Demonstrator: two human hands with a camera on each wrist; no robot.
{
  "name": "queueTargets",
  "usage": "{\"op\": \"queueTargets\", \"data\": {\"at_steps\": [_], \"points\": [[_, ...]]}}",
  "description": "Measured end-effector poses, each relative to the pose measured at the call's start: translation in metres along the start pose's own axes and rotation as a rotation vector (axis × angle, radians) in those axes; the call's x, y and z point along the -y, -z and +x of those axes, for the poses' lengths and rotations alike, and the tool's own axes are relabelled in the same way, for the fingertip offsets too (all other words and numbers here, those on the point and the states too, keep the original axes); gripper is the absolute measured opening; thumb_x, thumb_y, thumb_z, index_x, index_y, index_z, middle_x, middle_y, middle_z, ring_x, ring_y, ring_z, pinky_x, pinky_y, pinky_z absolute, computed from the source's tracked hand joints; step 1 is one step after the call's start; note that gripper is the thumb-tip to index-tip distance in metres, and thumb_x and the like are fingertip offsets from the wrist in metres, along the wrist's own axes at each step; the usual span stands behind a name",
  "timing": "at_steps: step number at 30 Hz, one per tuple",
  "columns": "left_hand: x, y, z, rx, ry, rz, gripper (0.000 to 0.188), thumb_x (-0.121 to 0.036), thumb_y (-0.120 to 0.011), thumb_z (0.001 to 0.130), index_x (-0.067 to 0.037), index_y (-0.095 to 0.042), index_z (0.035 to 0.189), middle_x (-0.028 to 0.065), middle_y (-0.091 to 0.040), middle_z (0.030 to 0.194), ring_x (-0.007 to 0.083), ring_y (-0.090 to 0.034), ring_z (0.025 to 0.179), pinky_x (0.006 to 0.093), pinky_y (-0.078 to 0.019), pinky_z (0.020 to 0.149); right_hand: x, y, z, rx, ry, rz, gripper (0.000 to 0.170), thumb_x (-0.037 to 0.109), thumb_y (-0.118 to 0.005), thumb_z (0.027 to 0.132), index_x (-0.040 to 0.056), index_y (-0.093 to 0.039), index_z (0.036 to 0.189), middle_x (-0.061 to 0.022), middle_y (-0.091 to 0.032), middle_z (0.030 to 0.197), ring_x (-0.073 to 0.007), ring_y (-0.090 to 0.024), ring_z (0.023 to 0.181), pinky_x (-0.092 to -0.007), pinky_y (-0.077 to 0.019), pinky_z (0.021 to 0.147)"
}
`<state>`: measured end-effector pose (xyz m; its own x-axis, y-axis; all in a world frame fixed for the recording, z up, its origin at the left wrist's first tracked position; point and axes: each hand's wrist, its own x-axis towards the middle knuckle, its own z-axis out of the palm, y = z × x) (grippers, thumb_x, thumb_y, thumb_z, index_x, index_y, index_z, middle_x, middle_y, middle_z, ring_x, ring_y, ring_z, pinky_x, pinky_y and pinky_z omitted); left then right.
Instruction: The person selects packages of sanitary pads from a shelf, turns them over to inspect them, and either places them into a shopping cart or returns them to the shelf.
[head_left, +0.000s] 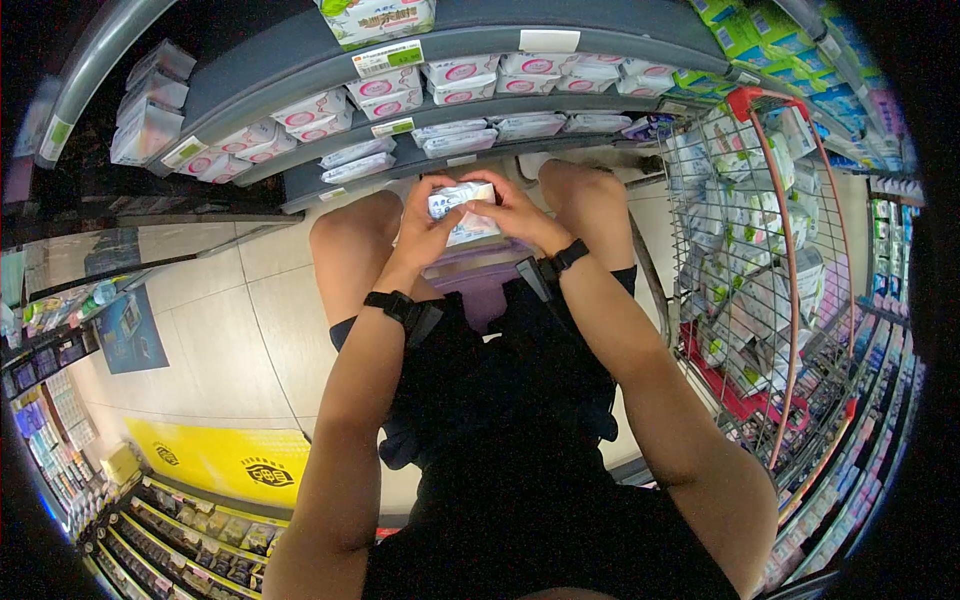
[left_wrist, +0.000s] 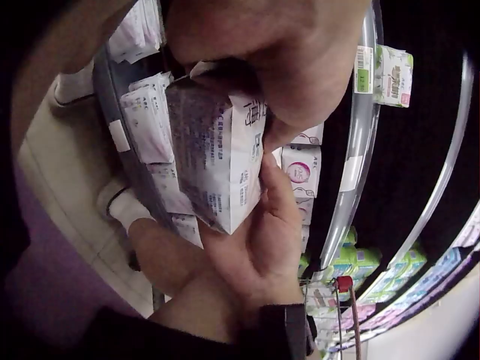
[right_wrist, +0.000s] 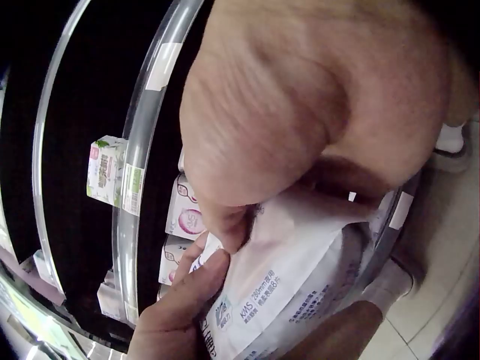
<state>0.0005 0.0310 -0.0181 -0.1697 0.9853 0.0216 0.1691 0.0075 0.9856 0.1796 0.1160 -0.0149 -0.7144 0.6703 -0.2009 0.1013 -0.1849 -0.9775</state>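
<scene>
Both hands hold one white soft pack with blue print [head_left: 466, 228] above the person's lap, in front of the low shelves. The left hand [head_left: 428, 222] grips the pack's left side, and the right hand [head_left: 520, 218] grips its right side, thumbs over the face turned to the person. In the left wrist view the pack [left_wrist: 214, 150] is tilted, with the right hand [left_wrist: 259, 244] on its far side. The right wrist view shows the pack's printed face [right_wrist: 281, 277], with the left hand's fingers [right_wrist: 184, 307] at its edge.
Shelves hold rows of white and pink packs [head_left: 390, 95], with a green-white pack [head_left: 378, 20] on the upper shelf. At the right stands a wire cart with red trim [head_left: 790, 240], filled with packs. A purple stool [head_left: 480, 262] is between the legs. Behind lies a yellow panel [head_left: 220, 460].
</scene>
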Motion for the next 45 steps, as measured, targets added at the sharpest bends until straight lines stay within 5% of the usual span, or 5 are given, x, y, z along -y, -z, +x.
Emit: {"op": "queueTargets", "data": {"at_steps": [15,29,35,41,45], "points": [[-0.016,0.000,0.001,-0.082,0.159,-0.182,0.013,-0.008,-0.057,0.096,-0.005,-0.058,0.109,0.0022,-0.058,0.098,0.0095,-0.052,0.090,0.0241,-0.0436,0.079,-0.009,0.004,0.004,0.003,-0.088,0.158,0.023,0.020,-0.056,0.098,0.0080,-0.059,0.118,-0.0016,-0.062,0.103,-0.0092,-0.055,0.092,-0.0254,-0.0472,0.080],[-0.021,0.002,0.002,-0.236,0.360,-0.339,0.019,-0.021,-0.052,0.102,-0.007,-0.057,0.090,-0.0047,-0.052,0.075,0.0038,-0.043,0.067,0.0230,-0.0366,0.058,0.014,-0.003,-0.003,-0.077,0.019,0.111,0.045,0.014,-0.067,0.089,0.0111,-0.053,0.132,-0.0036,-0.059,0.119,-0.0144,-0.055,0.105,-0.0282,-0.0458,0.091],[-0.003,0.000,0.002,-0.235,0.351,-0.458,0.025,-0.024,-0.050,0.103,-0.007,-0.064,0.116,0.0007,-0.065,0.098,0.0084,-0.056,0.086,0.0237,-0.0461,0.076,-0.006,0.006,0.007,-0.129,0.049,0.158,0.036,0.012,-0.055,0.095,0.0084,-0.055,0.131,-0.0045,-0.060,0.117,-0.0142,-0.057,0.107,-0.0277,-0.0464,0.093],[-0.015,0.007,0.001,-0.076,0.210,-0.457,0.060,-0.028,-0.056,0.096,-0.012,-0.036,0.150,0.0124,-0.032,0.153,0.0238,-0.028,0.142,0.0353,-0.0230,0.115,-0.001,0.005,0.006,-0.151,-0.150,0.581,0.032,0.022,-0.049,0.101,0.0071,-0.061,0.126,-0.0052,-0.065,0.116,-0.0159,-0.062,0.106,-0.0293,-0.0511,0.089],[-0.011,0.011,0.001,0.001,0.062,-0.302,0.079,-0.034,-0.062,0.089,-0.014,-0.023,0.155,0.0150,-0.022,0.157,0.0289,-0.017,0.148,0.0393,-0.0156,0.119,-0.002,0.011,0.006,-0.060,-0.223,0.685,0.035,0.022,-0.042,0.104,0.0044,-0.058,0.130,-0.0074,-0.062,0.125,-0.0179,-0.064,0.108,-0.0319,-0.0565,0.087]]}}
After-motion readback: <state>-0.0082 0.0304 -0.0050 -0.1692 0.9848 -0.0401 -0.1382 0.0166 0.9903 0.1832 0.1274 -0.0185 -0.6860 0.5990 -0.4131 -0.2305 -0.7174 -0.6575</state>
